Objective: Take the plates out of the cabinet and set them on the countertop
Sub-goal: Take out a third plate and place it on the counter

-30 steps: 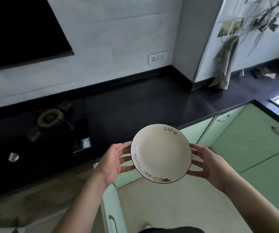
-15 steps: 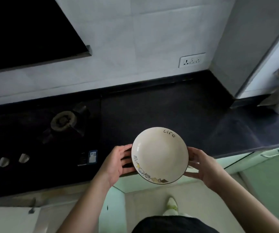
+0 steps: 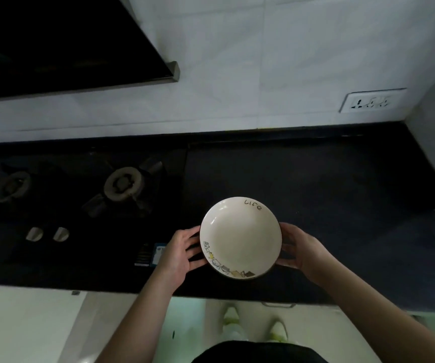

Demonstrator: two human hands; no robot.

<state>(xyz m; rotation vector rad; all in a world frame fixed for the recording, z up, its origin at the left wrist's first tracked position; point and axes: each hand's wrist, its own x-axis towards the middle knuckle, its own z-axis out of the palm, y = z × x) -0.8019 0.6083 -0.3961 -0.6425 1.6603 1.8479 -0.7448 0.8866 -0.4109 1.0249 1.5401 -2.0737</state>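
A cream plate with the word "life" near its far rim and small drawings along its near rim is held level over the near part of the black countertop. My left hand grips its left edge, fingers reaching under it. On the right edge, my right hand holds the plate the same way. Whether the plate touches the counter cannot be told. No cabinet with plates is in view.
A black gas hob with two burners and two knobs lies left of the plate. A dark hood hangs above it. A wall socket sits at the back right. Pale green cabinet fronts run under the counter edge.
I have turned to face the counter, and both hands have carried the plate forward from beyond the counter's edge to above the countertop. The grip is unchanged.
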